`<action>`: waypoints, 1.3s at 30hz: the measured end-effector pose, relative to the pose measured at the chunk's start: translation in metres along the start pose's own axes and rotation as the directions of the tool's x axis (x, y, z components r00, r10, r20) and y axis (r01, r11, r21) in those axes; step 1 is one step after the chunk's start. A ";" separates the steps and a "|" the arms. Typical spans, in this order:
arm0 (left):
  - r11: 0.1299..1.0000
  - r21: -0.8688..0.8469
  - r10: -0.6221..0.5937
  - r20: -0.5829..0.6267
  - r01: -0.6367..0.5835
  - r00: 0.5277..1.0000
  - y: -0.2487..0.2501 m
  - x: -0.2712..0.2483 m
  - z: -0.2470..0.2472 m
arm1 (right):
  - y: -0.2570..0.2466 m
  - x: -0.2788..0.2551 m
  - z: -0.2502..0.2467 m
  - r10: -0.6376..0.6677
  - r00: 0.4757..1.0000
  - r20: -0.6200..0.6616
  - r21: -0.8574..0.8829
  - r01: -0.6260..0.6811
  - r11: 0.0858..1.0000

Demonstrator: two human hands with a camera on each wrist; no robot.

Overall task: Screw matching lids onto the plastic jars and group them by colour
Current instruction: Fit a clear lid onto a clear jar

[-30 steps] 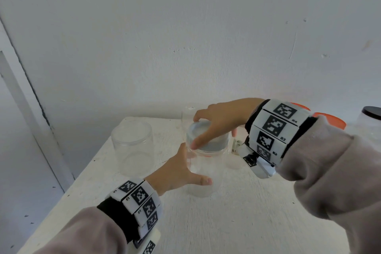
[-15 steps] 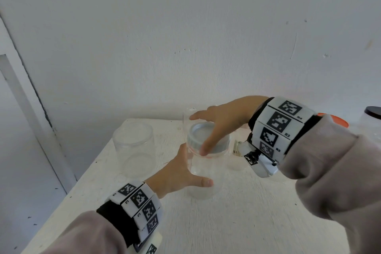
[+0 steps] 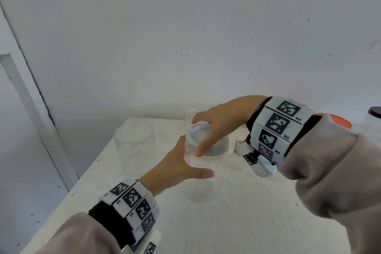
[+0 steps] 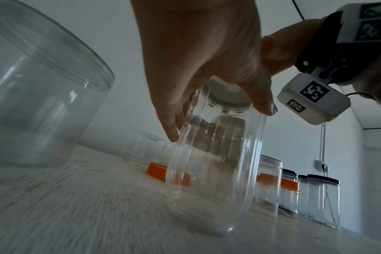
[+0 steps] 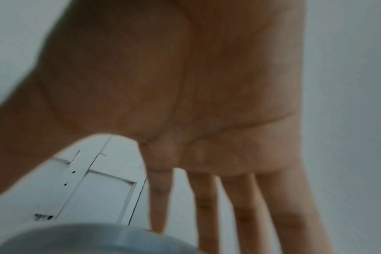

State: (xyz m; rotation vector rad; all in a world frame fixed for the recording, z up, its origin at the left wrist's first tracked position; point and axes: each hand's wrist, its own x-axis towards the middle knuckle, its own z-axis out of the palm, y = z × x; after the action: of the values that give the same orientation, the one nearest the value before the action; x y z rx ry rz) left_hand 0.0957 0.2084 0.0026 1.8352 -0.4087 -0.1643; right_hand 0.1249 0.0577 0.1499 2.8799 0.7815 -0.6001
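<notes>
A tall clear plastic jar [image 3: 198, 187] stands on the white table [image 3: 226, 222] in the middle of the head view. My left hand [image 3: 177, 167] grips its body, thumb across the front and fingers hidden behind. A clear whitish lid [image 3: 214, 144] sits on the jar's mouth. My right hand [image 3: 216, 126] reaches over it from the right, thumb on the near rim and fingers down the far side. The left wrist view shows the same jar [image 4: 213, 171], lid [image 4: 226, 96] and right hand [image 4: 207, 60]. In the blurred right wrist view the palm [image 5: 174, 86] hovers over the lid [image 5: 87, 238].
A wide clear jar without a lid [image 3: 134, 146] stands at the left near the table's edge. Behind are a small clear jar [image 3: 188, 113] and a loose orange lid [image 4: 159, 171]. Orange-lidded [image 3: 338, 121] and black-lidded jars [image 4: 323, 197] line the right. The wall is close behind.
My right hand loosened and turned back over the lid, then its fingers came down on the far side again. The left hand stayed on the jar.
</notes>
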 end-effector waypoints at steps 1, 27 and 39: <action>1.000 -0.008 0.004 -0.001 -0.004 1.000 -0.001 0.000 0.000 | 0.000 -0.001 -0.002 -0.034 0.999 0.026 0.035 0.033 0.999; 1.000 0.020 -0.004 -0.028 0.005 1.000 -0.004 0.001 0.002 | 0.000 -0.008 0.001 -0.009 0.997 -0.083 -0.051 0.004 0.999; 1.000 0.009 0.003 -0.009 -0.003 1.000 -0.002 0.000 0.002 | -0.002 -0.004 0.003 -0.026 0.998 -0.064 -0.053 0.023 0.998</action>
State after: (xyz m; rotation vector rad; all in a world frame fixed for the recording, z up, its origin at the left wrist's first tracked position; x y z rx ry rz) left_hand 0.0957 0.2068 -0.0002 1.8440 -0.4061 -0.1522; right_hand 0.1198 0.0572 0.1489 2.8588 0.8291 -0.4838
